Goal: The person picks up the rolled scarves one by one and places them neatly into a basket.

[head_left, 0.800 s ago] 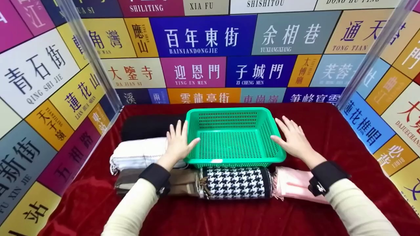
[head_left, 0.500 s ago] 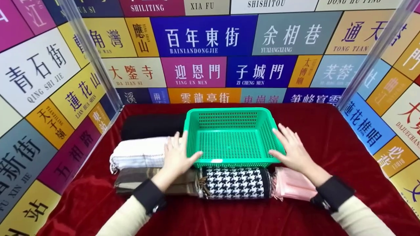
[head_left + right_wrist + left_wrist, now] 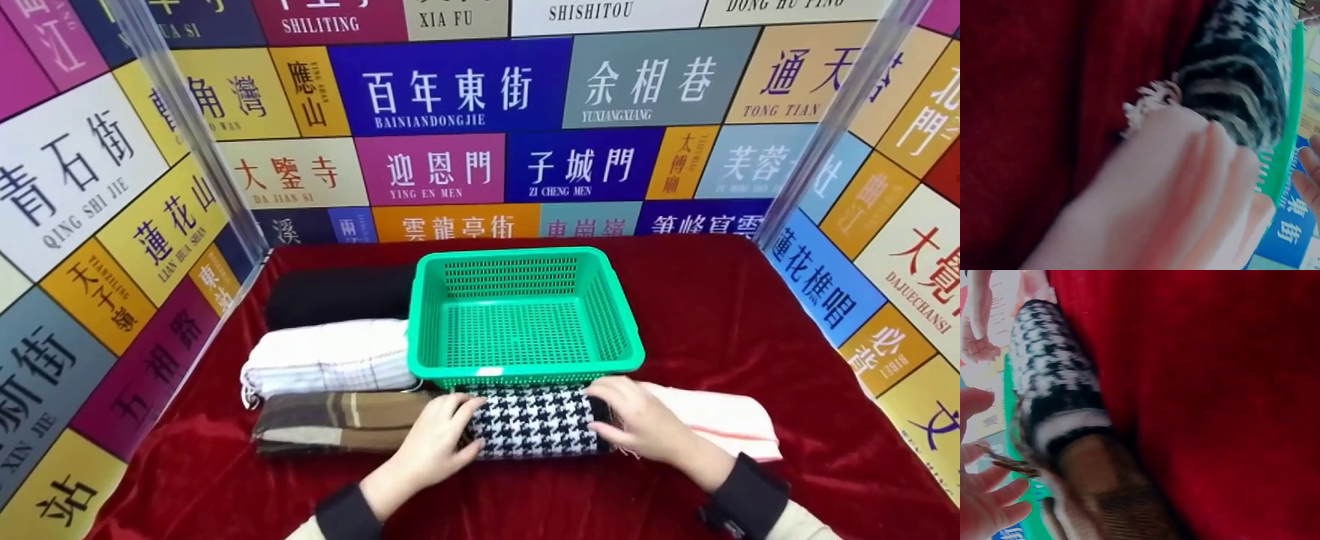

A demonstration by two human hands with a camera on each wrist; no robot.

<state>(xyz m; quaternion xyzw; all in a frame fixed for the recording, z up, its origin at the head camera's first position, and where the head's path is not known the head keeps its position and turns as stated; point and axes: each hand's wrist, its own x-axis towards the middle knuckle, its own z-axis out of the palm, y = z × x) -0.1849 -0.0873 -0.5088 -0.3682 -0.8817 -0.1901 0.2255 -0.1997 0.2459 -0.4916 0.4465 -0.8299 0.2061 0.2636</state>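
A rolled black-and-white houndstooth scarf [image 3: 536, 424] lies in front of the green plastic basket [image 3: 562, 370]. My left hand [image 3: 439, 435] is at its left end, fingers apart and reaching over it; in the left wrist view the fingers [image 3: 994, 495] are loosely extended beside the roll, near a brown tassel. My right hand [image 3: 645, 420] is at the right end, where the houndstooth roll meets a rolled pink scarf [image 3: 724, 420]. In the right wrist view its fingers [image 3: 1310, 174] show at the edge, apart from the rolls. Neither hand grips anything.
Left of the basket lie a white fringed scarf [image 3: 330, 352] and a black roll [image 3: 337, 292]. A brown plaid scarf [image 3: 337, 427] adjoins the houndstooth roll's left end. Red velvet cloth [image 3: 697, 300] covers the table, and sign-printed panels [image 3: 450, 90] rise behind and beside it.
Both hands have left the basket's sides and come back toward me, inward to the two ends of the houndstooth scarf. The basket and the scarves stay in place; the head view shifts slightly.
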